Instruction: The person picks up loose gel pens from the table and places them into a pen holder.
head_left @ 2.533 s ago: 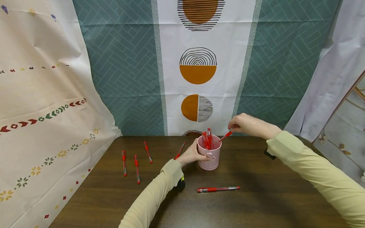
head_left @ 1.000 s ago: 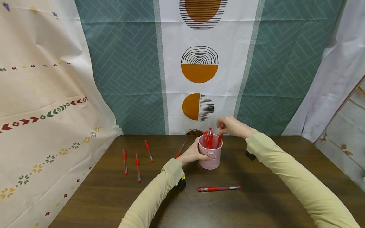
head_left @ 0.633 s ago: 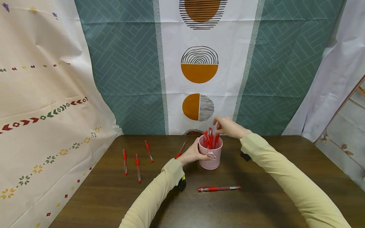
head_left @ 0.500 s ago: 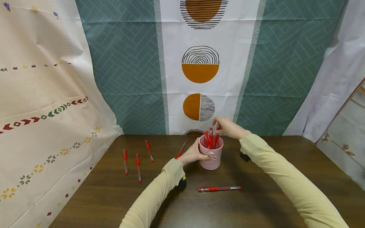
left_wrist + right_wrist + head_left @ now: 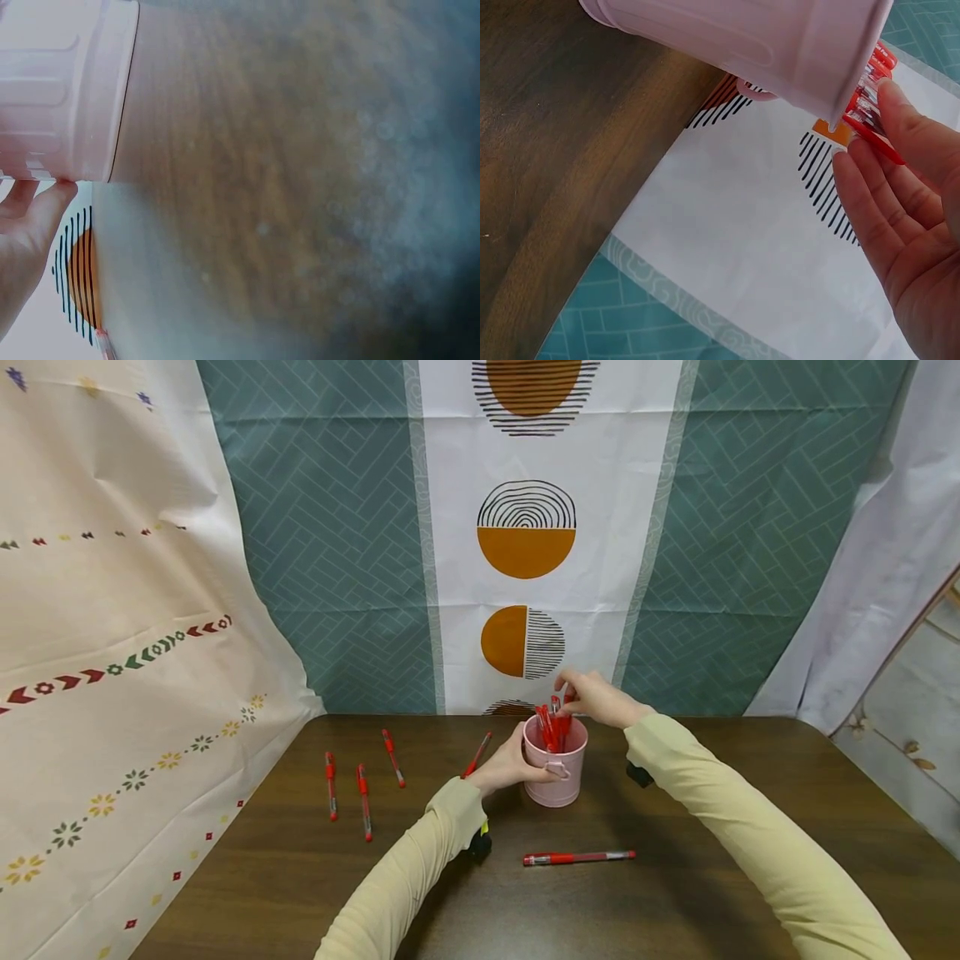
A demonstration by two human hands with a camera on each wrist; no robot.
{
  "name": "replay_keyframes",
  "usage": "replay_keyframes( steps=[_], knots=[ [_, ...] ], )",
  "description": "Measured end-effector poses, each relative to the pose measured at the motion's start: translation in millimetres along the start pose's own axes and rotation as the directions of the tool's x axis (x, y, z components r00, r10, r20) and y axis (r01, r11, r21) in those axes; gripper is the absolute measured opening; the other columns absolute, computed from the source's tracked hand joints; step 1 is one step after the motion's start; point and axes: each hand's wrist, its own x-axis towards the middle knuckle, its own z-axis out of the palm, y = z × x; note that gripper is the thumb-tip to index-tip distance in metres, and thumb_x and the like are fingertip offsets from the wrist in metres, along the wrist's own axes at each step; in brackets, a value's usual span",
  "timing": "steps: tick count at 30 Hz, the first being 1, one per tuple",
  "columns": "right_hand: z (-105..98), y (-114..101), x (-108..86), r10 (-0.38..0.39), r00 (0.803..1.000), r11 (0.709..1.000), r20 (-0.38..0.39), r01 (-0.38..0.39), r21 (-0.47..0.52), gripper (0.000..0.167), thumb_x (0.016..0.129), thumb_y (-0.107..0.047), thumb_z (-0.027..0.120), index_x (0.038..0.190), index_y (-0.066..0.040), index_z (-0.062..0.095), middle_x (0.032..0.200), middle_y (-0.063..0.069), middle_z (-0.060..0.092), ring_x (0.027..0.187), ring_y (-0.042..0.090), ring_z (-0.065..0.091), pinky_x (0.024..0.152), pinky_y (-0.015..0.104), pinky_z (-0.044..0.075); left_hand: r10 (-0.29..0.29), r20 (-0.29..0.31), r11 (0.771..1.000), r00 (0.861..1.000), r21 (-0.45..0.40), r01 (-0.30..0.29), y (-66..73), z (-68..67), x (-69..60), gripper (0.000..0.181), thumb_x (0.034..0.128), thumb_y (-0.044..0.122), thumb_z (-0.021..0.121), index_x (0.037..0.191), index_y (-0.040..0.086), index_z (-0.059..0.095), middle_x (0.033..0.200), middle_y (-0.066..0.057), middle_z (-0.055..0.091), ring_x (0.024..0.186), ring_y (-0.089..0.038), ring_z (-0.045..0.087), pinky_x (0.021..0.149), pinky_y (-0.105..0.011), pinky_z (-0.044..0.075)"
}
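My left hand grips the side of a small pink bucket that stands upright on the table. Several red pens lean inside it, caps up. Over the rim, my right hand pinches a red pen whose lower part is within the bucket. From the right wrist, the thumb of this hand lies against the red pens at the rim of the bucket. The left wrist view shows fingertips on the pink wall. The pens' lower ends are hidden.
On the brown table lie loose red pens: one in front of the bucket, one behind my left wrist, and several at the left, including an upright-lying pen. A patterned cloth hangs behind the table.
My right hand has moved left from beside the bucket to above its rim, bringing the tilted pen in among the others. The left hand keeps its grip, and the bucket stays in place.
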Motion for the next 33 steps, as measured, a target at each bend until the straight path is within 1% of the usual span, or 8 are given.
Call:
replay_keyframes(
  steps=[5, 10, 18, 21, 24, 27, 30, 33],
  knots=[
    [-2, -3, -0.9, 0.021, 1.000, 1.000, 0.007, -0.021, -0.011, 0.038, 0.075, -0.005, 0.072, 0.105, 0.004, 0.050, 0.074, 0.005, 0.060, 0.063, 0.020, 0.058, 0.061, 0.029, 0.050, 0.003, 0.000, 1.000, 1.000, -0.001, -0.003, 1.1, 0.1, -0.5, 0.084, 0.0688, 0.025, 0.079, 0.134, 0.021, 0.026, 0.123, 0.009, 0.040, 0.109, -0.011, 0.041, 0.090, -0.034, 0.036],
    [-5, -3, -4.3, 0.010, 1.000, 0.999, -0.002, -0.011, -0.033, 0.042, 0.076, -0.005, 0.071, 0.110, 0.003, 0.047, 0.079, 0.008, 0.060, 0.066, 0.020, 0.058, 0.063, 0.031, 0.050, -0.003, 0.000, 1.000, 1.000, 0.007, 0.003, 0.4, 0.9, 0.5, 0.085, 0.0681, 0.028, 0.079, 0.134, 0.022, 0.026, 0.123, 0.010, 0.041, 0.109, -0.010, 0.041, 0.091, -0.034, 0.035],
    [-12, -8, -17.3, 0.036, 0.994, 0.979, -0.107, -0.056, -0.195, 0.054, 0.079, -0.022, 0.072, 0.122, -0.004, 0.044, 0.101, 0.013, 0.055, 0.082, 0.025, 0.056, 0.066, 0.038, 0.049, 0.018, 0.018, 0.999, 1.000, -0.029, -0.018, -2.4, -0.8, 0.9, 0.085, 0.0693, 0.024, 0.078, 0.135, 0.022, 0.025, 0.125, 0.007, 0.039, 0.111, -0.013, 0.040, 0.093, -0.037, 0.033],
    [-15, -13, -23.8, 0.016, 0.990, 0.973, -0.143, -0.049, -0.226, 0.056, 0.080, -0.025, 0.070, 0.125, -0.005, 0.043, 0.110, 0.015, 0.053, 0.091, 0.028, 0.055, 0.069, 0.041, 0.049, 0.013, 0.010, 1.000, 1.000, -0.026, -0.013, -1.6, -1.5, 0.7, 0.085, 0.0686, 0.025, 0.079, 0.135, 0.023, 0.025, 0.125, 0.008, 0.039, 0.110, -0.012, 0.041, 0.092, -0.036, 0.034],
    [-17, -16, -32.0, -0.037, 0.981, 0.970, -0.191, -0.011, -0.243, 0.054, 0.082, -0.026, 0.068, 0.125, -0.007, 0.043, 0.115, 0.014, 0.051, 0.096, 0.028, 0.053, 0.070, 0.042, 0.048, 0.011, 0.007, 0.999, 1.000, -0.030, -0.011, -1.7, -1.6, 0.7, 0.084, 0.0683, 0.026, 0.079, 0.134, 0.021, 0.026, 0.124, 0.006, 0.040, 0.110, -0.013, 0.041, 0.091, -0.037, 0.035],
    [-16, -18, -41.5, -0.129, 0.962, 0.958, -0.239, 0.058, -0.282, 0.050, 0.082, -0.025, 0.068, 0.123, -0.007, 0.044, 0.114, 0.012, 0.051, 0.095, 0.025, 0.053, 0.069, 0.040, 0.049, 0.011, 0.006, 0.999, 1.000, -0.034, -0.011, -2.3, -1.0, 0.7, 0.083, 0.0682, 0.026, 0.079, 0.133, 0.021, 0.027, 0.124, 0.006, 0.041, 0.110, -0.014, 0.041, 0.090, -0.037, 0.036],
    [-14, -21, -51.7, -0.248, 0.932, 0.933, -0.264, 0.157, -0.323, 0.048, 0.081, -0.021, 0.070, 0.119, -0.005, 0.047, 0.109, 0.010, 0.053, 0.091, 0.023, 0.054, 0.066, 0.036, 0.050, 0.012, 0.009, 0.999, 1.000, -0.037, -0.012, -2.5, -0.6, 0.4, 0.083, 0.0686, 0.026, 0.079, 0.133, 0.021, 0.027, 0.125, 0.005, 0.041, 0.110, -0.014, 0.041, 0.090, -0.037, 0.036],
    [-11, -26, -61.1, -0.367, 0.893, 0.897, -0.261, 0.266, -0.352, 0.045, 0.082, -0.022, 0.069, 0.117, -0.002, 0.050, 0.105, 0.010, 0.055, 0.087, 0.022, 0.056, 0.064, 0.034, 0.050, 0.012, 0.004, 0.999, 1.000, -0.040, -0.012, -2.7, 0.1, 0.2, 0.084, 0.0687, 0.026, 0.079, 0.134, 0.021, 0.026, 0.125, 0.005, 0.040, 0.110, -0.014, 0.041, 0.090, -0.037, 0.036]
  ],
)
